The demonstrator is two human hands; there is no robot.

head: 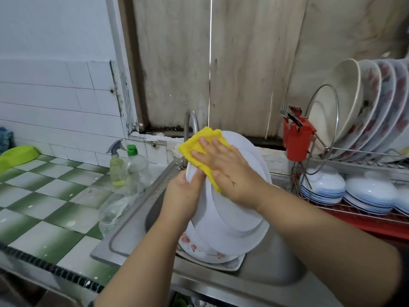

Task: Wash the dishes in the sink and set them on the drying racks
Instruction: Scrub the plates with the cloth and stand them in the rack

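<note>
So we're at the steel sink (137, 220), with the drying rack (363, 209) off to the right already loaded with plates and bowls. We've got a big white plate (232, 209) tilted up over the basin, above a floral plate (199, 249) lying in it. Our left hand (183, 193) grips its left rim, and our right hand (230, 173) presses the yellow cloth (199, 147) flat against it, fingers straight.
</note>
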